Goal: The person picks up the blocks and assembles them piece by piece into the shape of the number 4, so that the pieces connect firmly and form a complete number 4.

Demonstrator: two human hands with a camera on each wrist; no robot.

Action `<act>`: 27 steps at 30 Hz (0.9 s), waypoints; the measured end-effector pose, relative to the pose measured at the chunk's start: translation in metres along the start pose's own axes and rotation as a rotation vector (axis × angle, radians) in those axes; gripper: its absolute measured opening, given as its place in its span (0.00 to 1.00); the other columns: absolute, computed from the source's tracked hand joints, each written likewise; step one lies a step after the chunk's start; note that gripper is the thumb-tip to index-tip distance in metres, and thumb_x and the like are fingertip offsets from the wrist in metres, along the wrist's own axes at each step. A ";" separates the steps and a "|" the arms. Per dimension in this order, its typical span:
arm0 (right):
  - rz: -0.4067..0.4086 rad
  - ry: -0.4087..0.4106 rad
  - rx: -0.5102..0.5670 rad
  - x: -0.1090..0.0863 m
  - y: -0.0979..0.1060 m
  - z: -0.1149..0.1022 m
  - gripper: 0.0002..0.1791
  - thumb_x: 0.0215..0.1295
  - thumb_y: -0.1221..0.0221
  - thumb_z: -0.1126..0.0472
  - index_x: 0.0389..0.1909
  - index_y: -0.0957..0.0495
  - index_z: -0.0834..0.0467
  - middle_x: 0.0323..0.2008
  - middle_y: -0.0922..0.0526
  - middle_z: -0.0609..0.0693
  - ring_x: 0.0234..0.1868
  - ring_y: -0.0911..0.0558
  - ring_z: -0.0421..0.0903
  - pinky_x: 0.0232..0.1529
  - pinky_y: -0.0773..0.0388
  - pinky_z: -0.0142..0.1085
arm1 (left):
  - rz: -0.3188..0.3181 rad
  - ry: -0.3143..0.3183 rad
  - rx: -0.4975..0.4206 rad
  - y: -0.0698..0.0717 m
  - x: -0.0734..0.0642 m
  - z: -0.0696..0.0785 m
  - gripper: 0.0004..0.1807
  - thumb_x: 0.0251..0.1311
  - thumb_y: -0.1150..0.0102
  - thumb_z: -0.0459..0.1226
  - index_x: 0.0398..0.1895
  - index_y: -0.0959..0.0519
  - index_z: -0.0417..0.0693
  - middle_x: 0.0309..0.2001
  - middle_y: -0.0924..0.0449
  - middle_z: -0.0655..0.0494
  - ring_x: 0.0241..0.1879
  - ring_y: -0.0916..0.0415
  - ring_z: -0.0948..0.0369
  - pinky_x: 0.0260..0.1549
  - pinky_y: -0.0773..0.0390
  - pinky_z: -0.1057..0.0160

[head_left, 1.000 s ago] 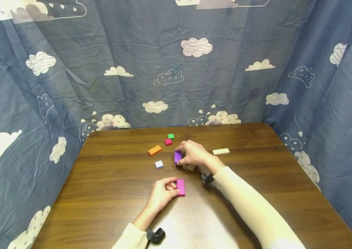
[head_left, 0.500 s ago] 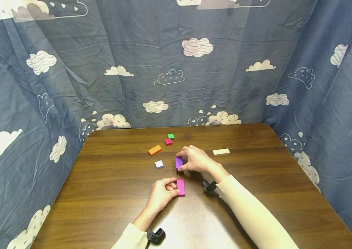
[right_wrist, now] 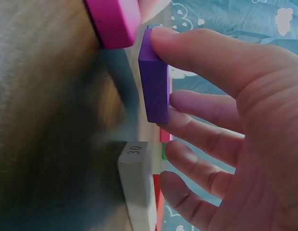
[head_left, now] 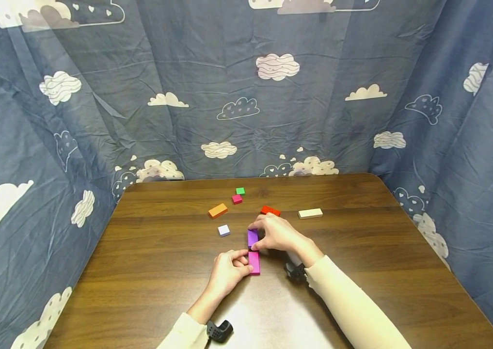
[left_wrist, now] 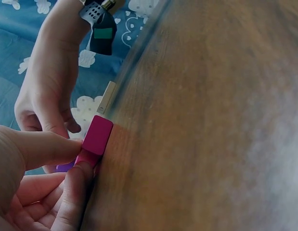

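My left hand [head_left: 227, 271] holds a magenta block [head_left: 254, 264] on the table, thumb and index finger at its left side. In line with its far end is a purple block [head_left: 252, 238], pinched end to end by my right hand [head_left: 278, 233]. The two blocks lie nearly end to end in the head view. The right wrist view shows my thumb on one end of the purple block [right_wrist: 154, 84] and fingertips near the other, with the magenta block [right_wrist: 115, 21] close by. A pale block [right_wrist: 136, 185] printed "30" lies beneath my right hand in that view.
Beyond my hands on the wooden table [head_left: 141, 252] lie a red block [head_left: 270, 210], a cream block [head_left: 310, 213], an orange block [head_left: 217, 211], and small white [head_left: 223, 230], crimson [head_left: 237, 199] and green [head_left: 240, 191] blocks. A cloud-patterned curtain [head_left: 237, 145] hangs behind.
My right hand has brought the purple block nearer to me, up to the far end of the magenta block. The red block has come into view behind that hand. My left hand stays in place.
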State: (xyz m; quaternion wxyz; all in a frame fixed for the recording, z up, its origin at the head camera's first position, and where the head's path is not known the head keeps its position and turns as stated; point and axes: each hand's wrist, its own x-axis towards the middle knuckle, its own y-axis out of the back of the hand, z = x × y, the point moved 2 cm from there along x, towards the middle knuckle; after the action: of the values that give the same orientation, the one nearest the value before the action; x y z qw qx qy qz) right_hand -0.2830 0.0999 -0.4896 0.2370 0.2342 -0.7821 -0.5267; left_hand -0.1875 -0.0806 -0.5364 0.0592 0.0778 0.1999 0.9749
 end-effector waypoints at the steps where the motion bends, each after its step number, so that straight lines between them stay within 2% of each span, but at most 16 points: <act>1: -0.001 -0.003 0.000 -0.001 -0.001 0.000 0.31 0.45 0.24 0.42 0.53 0.14 0.48 0.45 0.18 0.41 0.48 0.22 0.42 0.46 0.23 0.42 | 0.000 -0.002 0.002 0.000 0.000 0.000 0.22 0.47 0.26 0.29 0.50 0.15 0.34 0.30 0.17 0.57 0.26 0.19 0.69 0.26 0.21 0.70; 8: -0.005 0.025 0.014 -0.006 -0.006 -0.001 0.30 0.47 0.25 0.44 0.53 0.14 0.49 0.45 0.17 0.41 0.48 0.21 0.42 0.48 0.24 0.41 | 0.008 0.003 0.000 0.000 -0.001 0.002 0.23 0.47 0.25 0.29 0.50 0.16 0.33 0.31 0.16 0.52 0.26 0.19 0.68 0.27 0.21 0.70; 14: -0.020 0.042 0.021 -0.006 -0.006 -0.002 0.29 0.49 0.26 0.44 0.53 0.14 0.50 0.45 0.17 0.41 0.47 0.20 0.43 0.49 0.24 0.42 | 0.009 0.004 0.010 0.000 -0.002 0.003 0.23 0.47 0.25 0.29 0.50 0.16 0.34 0.31 0.16 0.53 0.27 0.19 0.68 0.27 0.21 0.70; 21: -0.002 0.083 0.076 -0.005 -0.008 -0.003 0.26 0.51 0.26 0.52 0.52 0.14 0.56 0.43 0.16 0.46 0.40 0.20 0.44 0.43 0.26 0.39 | 0.013 0.004 0.016 0.001 -0.002 0.003 0.23 0.47 0.25 0.29 0.50 0.16 0.33 0.31 0.17 0.52 0.27 0.19 0.68 0.27 0.21 0.70; 27: -0.015 0.066 0.107 -0.005 -0.009 -0.004 0.25 0.51 0.25 0.56 0.51 0.15 0.59 0.42 0.16 0.49 0.38 0.20 0.46 0.42 0.29 0.38 | 0.017 -0.010 0.028 -0.001 -0.001 0.000 0.22 0.47 0.25 0.29 0.49 0.15 0.34 0.31 0.17 0.53 0.27 0.19 0.69 0.27 0.21 0.70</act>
State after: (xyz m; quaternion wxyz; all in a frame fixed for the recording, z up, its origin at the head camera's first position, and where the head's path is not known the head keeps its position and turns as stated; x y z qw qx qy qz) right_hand -0.2756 0.0975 -0.4978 0.2460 0.2696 -0.7990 -0.4778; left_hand -0.1868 -0.0800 -0.5362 0.0506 0.0850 0.2125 0.9721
